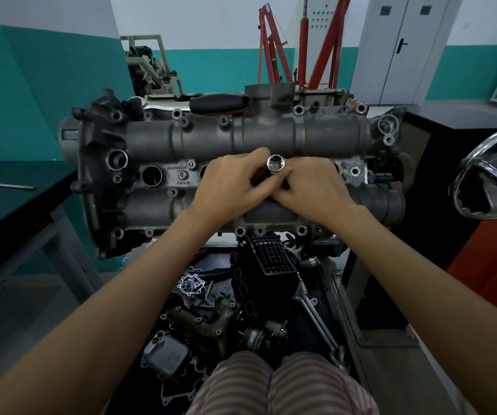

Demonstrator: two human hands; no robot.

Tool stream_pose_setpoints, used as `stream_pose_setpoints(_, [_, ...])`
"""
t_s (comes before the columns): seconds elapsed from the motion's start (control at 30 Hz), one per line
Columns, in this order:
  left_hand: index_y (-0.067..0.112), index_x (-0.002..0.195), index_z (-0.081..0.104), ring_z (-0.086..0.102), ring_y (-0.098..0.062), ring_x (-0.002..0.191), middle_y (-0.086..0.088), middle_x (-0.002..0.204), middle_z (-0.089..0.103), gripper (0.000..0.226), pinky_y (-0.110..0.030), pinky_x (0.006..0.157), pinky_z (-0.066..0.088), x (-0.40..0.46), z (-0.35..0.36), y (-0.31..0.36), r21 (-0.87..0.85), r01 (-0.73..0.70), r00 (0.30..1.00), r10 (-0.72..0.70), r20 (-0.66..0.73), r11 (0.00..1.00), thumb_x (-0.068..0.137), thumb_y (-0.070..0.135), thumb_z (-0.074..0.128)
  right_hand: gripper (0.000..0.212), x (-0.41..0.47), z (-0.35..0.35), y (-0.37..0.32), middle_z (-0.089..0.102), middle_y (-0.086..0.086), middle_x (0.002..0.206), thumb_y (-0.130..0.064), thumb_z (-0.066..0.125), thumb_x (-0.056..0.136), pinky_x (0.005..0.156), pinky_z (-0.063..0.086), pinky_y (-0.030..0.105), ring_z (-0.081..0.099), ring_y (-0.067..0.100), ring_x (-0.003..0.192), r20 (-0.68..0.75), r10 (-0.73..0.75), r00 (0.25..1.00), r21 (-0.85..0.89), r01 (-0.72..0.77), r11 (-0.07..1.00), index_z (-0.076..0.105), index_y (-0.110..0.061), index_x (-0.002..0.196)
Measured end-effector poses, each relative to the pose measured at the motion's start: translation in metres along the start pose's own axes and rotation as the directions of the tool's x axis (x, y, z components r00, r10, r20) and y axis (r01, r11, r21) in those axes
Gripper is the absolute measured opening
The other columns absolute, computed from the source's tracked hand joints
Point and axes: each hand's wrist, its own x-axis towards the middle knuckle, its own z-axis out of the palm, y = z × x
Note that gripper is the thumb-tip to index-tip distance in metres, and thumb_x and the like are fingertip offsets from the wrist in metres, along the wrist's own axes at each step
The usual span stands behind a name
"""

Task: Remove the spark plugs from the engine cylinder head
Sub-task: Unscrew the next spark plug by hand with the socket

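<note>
A grey engine cylinder head (pixel 211 136) lies across the middle of the head view on a stand. An open plug well (pixel 151 176) shows at its left; the wells further right are partly or fully hidden by my hands. My left hand (pixel 229 181) and my right hand (pixel 313 187) meet over the centre of the head. Both curl round a chrome socket (pixel 276 162), whose open hex end points up toward me. The socket's lower part is hidden between my fingers. No spark plug is visible.
A black tool handle (pixel 220 103) lies on the far edge of the head. Loose engine parts and wrenches (pixel 316 319) fill a tray below. A chrome handwheel (pixel 493 178) stands at the right, a dark table (pixel 7 202) at the left, a red hoist (pixel 274 55) behind.
</note>
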Motion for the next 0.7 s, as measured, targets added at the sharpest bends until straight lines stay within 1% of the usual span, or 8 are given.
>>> stream_pose_setpoints(0.1, [0.008, 0.072, 0.044, 0.047, -0.023, 0.049, 0.008, 0.059, 0.043, 0.033, -0.028, 0.046, 0.032, -0.0007, 0.0009, 0.0009, 0.019, 0.001, 1.000, -0.001, -0.002, 1.000, 0.085, 0.038, 0.046, 0.035, -0.0003, -0.0013, -0.0006, 0.065, 0.004, 0.081, -0.041, 0.042, 0.085, 0.056, 0.033, 0.030, 0.061, 0.026, 0.071, 0.001, -0.006, 1.000, 0.006, 0.006, 1.000, 0.055, -0.009, 0.091])
stream_pose_setpoints(0.2, [0.015, 0.073, 0.039, 0.044, -0.018, 0.049, 0.009, 0.060, 0.043, 0.023, -0.026, 0.048, 0.029, -0.0010, 0.0014, 0.0021, 0.025, 0.008, 1.000, -0.008, -0.006, 1.000, 0.084, 0.035, 0.044, 0.031, -0.0010, -0.0023, -0.0009, 0.064, 0.006, 0.079, -0.038, 0.047, 0.084, 0.053, 0.028, 0.029, 0.060, 0.030, 0.067, -0.016, 0.005, 1.000, 0.042, -0.004, 0.999, 0.047, -0.007, 0.090])
stream_pose_setpoints(0.27, [0.018, 0.070, 0.043, 0.047, -0.020, 0.048, 0.004, 0.055, 0.047, 0.025, -0.025, 0.049, 0.028, -0.0012, 0.0016, 0.0000, 0.019, 0.019, 1.000, -0.019, -0.004, 1.000, 0.088, 0.036, 0.047, 0.037, -0.0002, -0.0021, -0.0016, 0.065, 0.003, 0.079, -0.044, 0.045, 0.084, 0.053, 0.032, 0.030, 0.061, 0.026, 0.069, -0.009, 0.022, 1.000, 0.023, -0.022, 0.999, 0.052, -0.008, 0.092])
stream_pose_setpoints(0.37, [0.011, 0.064, 0.054, 0.051, -0.025, 0.048, -0.004, 0.050, 0.053, 0.035, -0.026, 0.051, 0.029, -0.0012, 0.0025, -0.0034, 0.004, 0.030, 1.000, -0.030, -0.011, 1.000, 0.088, 0.036, 0.057, 0.042, 0.0004, -0.0013, -0.0011, 0.068, 0.003, 0.081, -0.049, 0.041, 0.085, 0.060, 0.039, 0.032, 0.062, 0.023, 0.076, 0.003, 0.035, 0.999, -0.019, -0.035, 0.999, 0.064, -0.016, 0.097])
stream_pose_setpoints(0.43, [0.008, 0.065, 0.052, 0.051, -0.026, 0.048, -0.002, 0.050, 0.050, 0.041, -0.028, 0.048, 0.031, -0.0007, 0.0024, -0.0024, 0.008, 0.028, 1.000, -0.028, 0.001, 1.000, 0.088, 0.042, 0.053, 0.036, -0.0001, -0.0016, -0.0004, 0.067, 0.007, 0.078, -0.040, 0.046, 0.088, 0.058, 0.037, 0.033, 0.062, 0.027, 0.074, 0.006, 0.024, 1.000, 0.007, -0.024, 1.000, 0.065, -0.010, 0.089])
stream_pose_setpoints(0.5, [0.005, 0.070, 0.049, 0.049, -0.024, 0.048, 0.004, 0.053, 0.044, 0.042, -0.029, 0.045, 0.034, -0.0008, 0.0020, -0.0010, 0.019, 0.008, 1.000, -0.009, 0.013, 1.000, 0.087, 0.043, 0.047, 0.031, -0.0007, -0.0023, -0.0009, 0.066, 0.008, 0.076, -0.035, 0.048, 0.089, 0.056, 0.032, 0.031, 0.060, 0.030, 0.070, -0.005, 0.007, 1.000, 0.026, -0.007, 1.000, 0.060, -0.007, 0.083])
stream_pose_setpoints(0.6, [0.007, 0.077, 0.046, 0.047, -0.020, 0.048, 0.011, 0.058, 0.041, 0.031, -0.027, 0.046, 0.033, -0.0014, 0.0013, -0.0007, 0.017, -0.003, 1.000, 0.003, 0.005, 1.000, 0.085, 0.037, 0.044, 0.034, -0.0007, -0.0037, -0.0024, 0.065, 0.006, 0.083, -0.037, 0.044, 0.086, 0.055, 0.031, 0.030, 0.060, 0.029, 0.071, -0.006, 0.004, 1.000, 0.030, -0.004, 1.000, 0.053, -0.006, 0.096])
stream_pose_setpoints(0.7, [0.018, 0.075, 0.035, 0.044, -0.019, 0.048, 0.012, 0.056, 0.038, 0.023, -0.026, 0.048, 0.029, -0.0012, 0.0017, -0.0002, 0.008, 0.024, 1.000, -0.024, -0.003, 1.000, 0.086, 0.034, 0.047, 0.035, -0.0002, -0.0030, -0.0024, 0.065, 0.004, 0.081, -0.040, 0.047, 0.086, 0.054, 0.033, 0.031, 0.061, 0.027, 0.070, 0.004, 0.023, 1.000, 0.034, -0.023, 0.999, 0.051, -0.007, 0.096])
